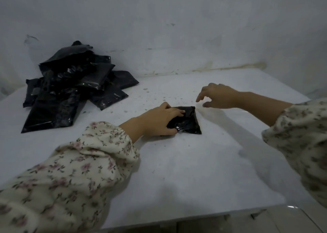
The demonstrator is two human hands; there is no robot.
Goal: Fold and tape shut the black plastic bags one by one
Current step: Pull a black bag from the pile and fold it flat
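Note:
A small folded black plastic bag [188, 122] lies flat near the middle of the white table [177, 170]. My left hand [157, 122] rests on its left half, fingers laid over the top and thumb curled at its near edge, gripping it. My right hand [218, 96] hovers just beyond the bag's far right corner, fingers loosely spread and pointing down, holding nothing that I can make out. A faint clear strip seems to run rightward from the bag along the table; it is too faint to tell what it is.
A pile of several black plastic bags [70, 85] lies at the back left of the table, against the white wall [177, 29]. The table's front edge [194, 216] runs along the bottom right. Small specks dot the surface behind the bag.

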